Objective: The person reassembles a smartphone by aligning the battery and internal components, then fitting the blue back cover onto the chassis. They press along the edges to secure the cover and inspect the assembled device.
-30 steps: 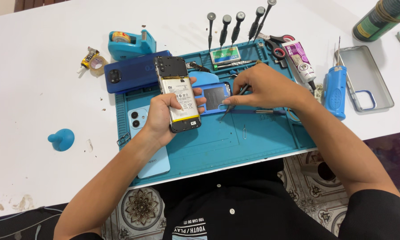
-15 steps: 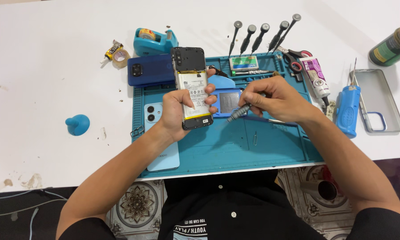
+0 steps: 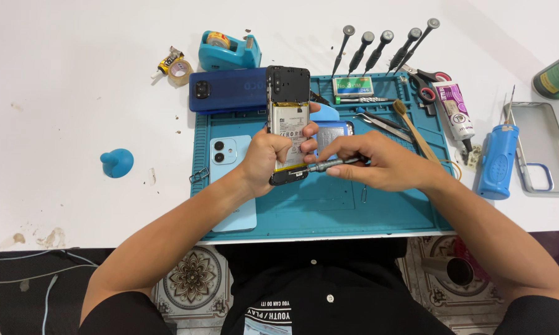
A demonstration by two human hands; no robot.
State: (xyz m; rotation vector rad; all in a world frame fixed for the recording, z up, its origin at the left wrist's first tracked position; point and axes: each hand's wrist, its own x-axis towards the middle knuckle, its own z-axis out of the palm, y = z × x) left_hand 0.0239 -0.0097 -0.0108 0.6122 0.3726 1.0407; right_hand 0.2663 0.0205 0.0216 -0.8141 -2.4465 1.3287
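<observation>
White table (image 3: pixel 74 93) (blue mat (image 3: pixel 329 211) on it)

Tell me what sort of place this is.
Probably a phone repair bench: a teal silicone work mat, a row of black-handled precision screwdrivers, and an opened phone with its battery exposed held in the left hand.

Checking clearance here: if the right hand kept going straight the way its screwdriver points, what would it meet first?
Probably the opened phone in the left hand; the right hand aims its screwdriver at the lower end.

mat (image 3: pixel 329 211) teal — opened phone (image 3: pixel 288 124) black, white battery | suction cup (image 3: pixel 117 162) blue | table (image 3: pixel 62 93) white
</observation>
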